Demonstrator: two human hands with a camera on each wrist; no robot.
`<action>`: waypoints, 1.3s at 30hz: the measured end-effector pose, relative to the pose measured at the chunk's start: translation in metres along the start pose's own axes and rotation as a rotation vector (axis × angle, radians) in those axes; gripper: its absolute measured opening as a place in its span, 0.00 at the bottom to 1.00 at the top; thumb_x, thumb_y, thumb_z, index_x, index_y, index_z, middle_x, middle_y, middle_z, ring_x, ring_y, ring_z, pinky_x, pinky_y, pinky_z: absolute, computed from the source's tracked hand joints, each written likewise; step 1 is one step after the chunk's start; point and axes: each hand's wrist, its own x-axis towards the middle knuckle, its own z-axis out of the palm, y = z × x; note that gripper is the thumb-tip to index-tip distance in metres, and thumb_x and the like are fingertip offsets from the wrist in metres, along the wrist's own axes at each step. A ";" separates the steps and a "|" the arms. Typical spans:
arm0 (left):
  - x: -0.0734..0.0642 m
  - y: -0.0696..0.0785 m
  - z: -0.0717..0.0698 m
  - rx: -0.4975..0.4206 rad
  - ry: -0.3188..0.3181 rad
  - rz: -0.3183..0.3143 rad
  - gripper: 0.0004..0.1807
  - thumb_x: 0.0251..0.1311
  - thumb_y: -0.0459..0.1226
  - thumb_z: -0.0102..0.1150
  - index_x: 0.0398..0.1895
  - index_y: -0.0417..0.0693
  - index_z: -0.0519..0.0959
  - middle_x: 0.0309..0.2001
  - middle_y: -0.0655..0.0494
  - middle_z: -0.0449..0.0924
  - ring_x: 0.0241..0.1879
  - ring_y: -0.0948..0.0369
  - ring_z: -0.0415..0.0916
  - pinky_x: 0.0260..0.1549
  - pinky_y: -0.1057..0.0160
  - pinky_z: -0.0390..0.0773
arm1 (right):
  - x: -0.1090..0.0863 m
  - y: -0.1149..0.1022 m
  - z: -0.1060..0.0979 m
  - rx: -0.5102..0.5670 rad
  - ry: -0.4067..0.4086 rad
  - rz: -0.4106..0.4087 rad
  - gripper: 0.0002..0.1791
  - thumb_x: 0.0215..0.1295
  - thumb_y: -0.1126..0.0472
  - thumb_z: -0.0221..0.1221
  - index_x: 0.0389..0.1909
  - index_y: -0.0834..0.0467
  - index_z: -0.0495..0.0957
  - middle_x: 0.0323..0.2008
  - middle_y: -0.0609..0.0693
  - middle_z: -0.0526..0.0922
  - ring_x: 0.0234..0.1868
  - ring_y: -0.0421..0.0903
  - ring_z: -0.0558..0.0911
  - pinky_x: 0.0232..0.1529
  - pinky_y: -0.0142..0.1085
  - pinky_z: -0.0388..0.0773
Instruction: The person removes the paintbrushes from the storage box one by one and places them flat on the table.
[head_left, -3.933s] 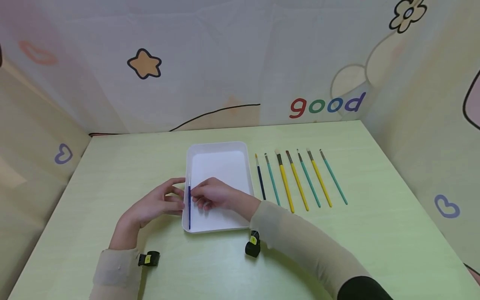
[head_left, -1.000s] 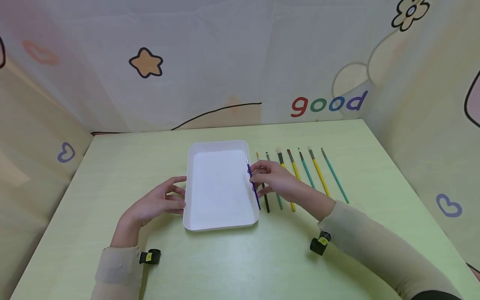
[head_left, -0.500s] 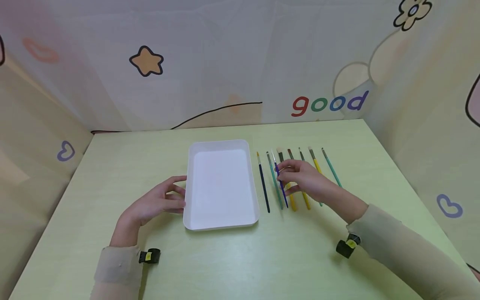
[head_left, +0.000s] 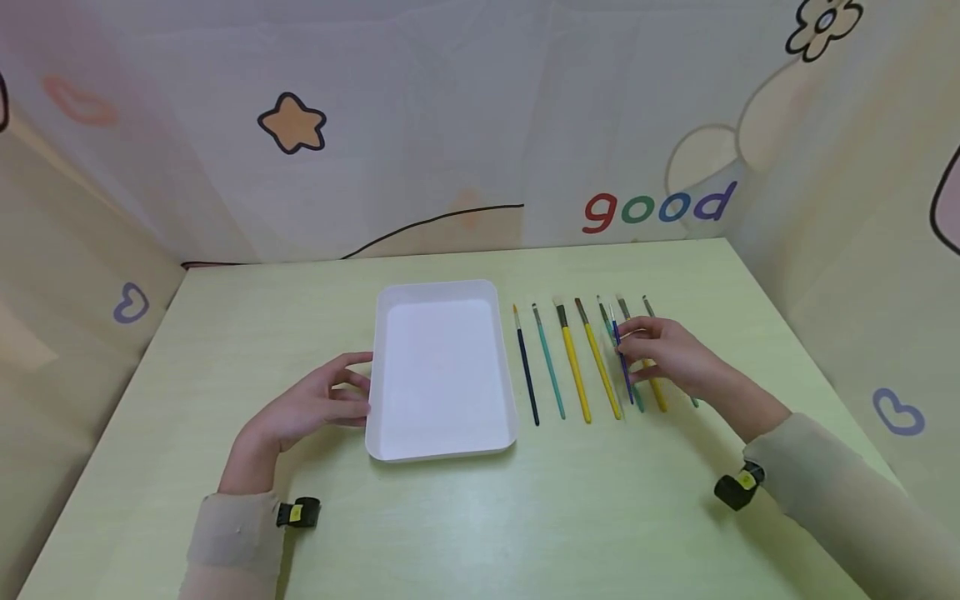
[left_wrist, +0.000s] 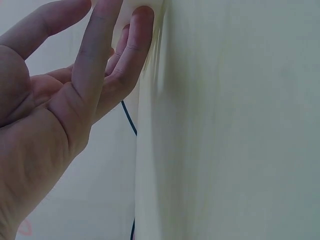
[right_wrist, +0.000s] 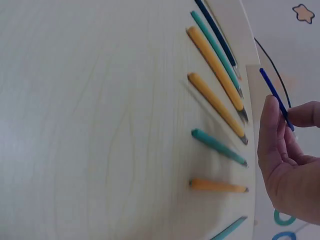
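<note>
My right hand [head_left: 671, 358] pinches a thin blue paintbrush [head_left: 624, 362] by its handle, above the right part of a row of brushes. In the right wrist view, thumb and fingers grip that brush clear of the table. Resting against the left side of a white tray [head_left: 442, 367] are the fingertips of my left hand [head_left: 311, 408], its fingers loosely extended. Nothing lies in the tray. Beneath or beside the right hand, a teal brush [head_left: 604, 313], a yellow brush [head_left: 624, 307] and another teal brush [head_left: 649, 307] are partly hidden.
Between tray and right hand lie a dark blue brush [head_left: 527, 375], a teal brush [head_left: 550, 367] and two yellow brushes [head_left: 574, 371], roughly parallel, bristles toward the back. A printed cloth [head_left: 420, 125] surrounds the pale table [head_left: 442, 533] at the back and sides.
My right hand has lifted the blue paintbrush out of the tray's left side and carried it right, past the tray's edge and over the row. The left hand has stayed at the tray.
</note>
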 end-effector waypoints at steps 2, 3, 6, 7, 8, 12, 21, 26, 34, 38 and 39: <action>0.000 0.000 0.000 0.001 -0.002 0.001 0.40 0.66 0.27 0.63 0.78 0.43 0.57 0.58 0.33 0.70 0.51 0.43 0.80 0.51 0.51 0.84 | 0.000 0.003 -0.007 -0.004 0.006 0.013 0.26 0.78 0.62 0.54 0.68 0.71 0.61 0.56 0.67 0.72 0.51 0.55 0.75 0.47 0.39 0.86; 0.000 0.000 0.000 0.002 0.000 -0.002 0.40 0.66 0.27 0.63 0.78 0.43 0.57 0.58 0.33 0.70 0.51 0.44 0.80 0.51 0.51 0.84 | -0.001 0.005 -0.010 -0.006 0.009 0.017 0.26 0.78 0.62 0.54 0.69 0.71 0.61 0.56 0.67 0.72 0.51 0.54 0.76 0.48 0.38 0.86; 0.000 0.000 0.001 0.006 0.002 -0.005 0.40 0.66 0.27 0.64 0.78 0.43 0.57 0.58 0.34 0.70 0.51 0.44 0.80 0.51 0.51 0.84 | -0.003 0.008 -0.020 -0.011 0.025 0.011 0.26 0.78 0.62 0.53 0.68 0.72 0.60 0.56 0.68 0.72 0.49 0.53 0.77 0.48 0.38 0.86; 0.001 0.000 0.001 0.009 0.001 -0.005 0.40 0.66 0.27 0.64 0.78 0.43 0.57 0.58 0.34 0.70 0.51 0.44 0.80 0.51 0.51 0.84 | -0.003 0.009 -0.023 -0.011 0.032 0.006 0.26 0.78 0.62 0.53 0.68 0.72 0.60 0.56 0.68 0.72 0.49 0.52 0.78 0.48 0.38 0.86; 0.001 0.000 0.001 0.006 0.004 -0.009 0.40 0.66 0.27 0.64 0.78 0.43 0.57 0.58 0.34 0.70 0.51 0.44 0.80 0.51 0.51 0.84 | -0.003 0.010 -0.026 -0.012 0.040 0.002 0.26 0.78 0.62 0.53 0.68 0.73 0.60 0.56 0.68 0.72 0.48 0.52 0.78 0.47 0.38 0.86; 0.002 0.001 0.000 0.012 -0.003 0.005 0.40 0.66 0.27 0.64 0.78 0.41 0.56 0.58 0.33 0.69 0.51 0.44 0.80 0.51 0.51 0.84 | -0.002 0.013 -0.040 -0.029 0.055 -0.003 0.26 0.78 0.61 0.52 0.68 0.73 0.59 0.54 0.66 0.73 0.46 0.49 0.79 0.46 0.37 0.86; 0.002 0.000 -0.002 0.012 -0.011 0.009 0.40 0.66 0.28 0.64 0.78 0.40 0.56 0.58 0.31 0.69 0.51 0.43 0.79 0.51 0.52 0.84 | 0.003 0.028 -0.075 -0.187 0.089 0.046 0.26 0.79 0.61 0.52 0.67 0.74 0.60 0.52 0.65 0.75 0.43 0.48 0.79 0.45 0.38 0.87; 0.001 -0.001 -0.002 0.000 -0.009 0.010 0.40 0.66 0.27 0.64 0.78 0.41 0.56 0.58 0.32 0.69 0.51 0.44 0.80 0.51 0.52 0.84 | 0.006 0.037 -0.087 -0.283 0.108 0.062 0.25 0.77 0.61 0.52 0.65 0.75 0.62 0.47 0.63 0.76 0.40 0.49 0.79 0.42 0.38 0.87; 0.000 0.001 -0.001 0.003 -0.014 0.015 0.40 0.67 0.27 0.63 0.78 0.40 0.56 0.58 0.31 0.69 0.51 0.43 0.80 0.51 0.52 0.84 | 0.012 0.047 -0.090 -0.468 0.197 0.046 0.21 0.71 0.64 0.56 0.57 0.75 0.69 0.39 0.63 0.79 0.29 0.46 0.80 0.29 0.37 0.85; 0.000 0.001 0.000 0.007 -0.012 0.014 0.40 0.67 0.27 0.62 0.78 0.39 0.55 0.58 0.30 0.69 0.51 0.43 0.80 0.51 0.52 0.84 | 0.015 0.046 -0.085 -0.601 0.230 0.005 0.19 0.67 0.65 0.56 0.53 0.74 0.72 0.39 0.65 0.79 0.26 0.47 0.79 0.25 0.37 0.81; 0.000 0.001 0.000 0.007 -0.012 0.015 0.40 0.67 0.26 0.62 0.78 0.39 0.55 0.58 0.30 0.69 0.51 0.43 0.80 0.51 0.52 0.84 | 0.016 0.046 -0.084 -0.635 0.235 -0.003 0.18 0.67 0.65 0.57 0.52 0.74 0.73 0.39 0.65 0.79 0.27 0.48 0.79 0.25 0.37 0.80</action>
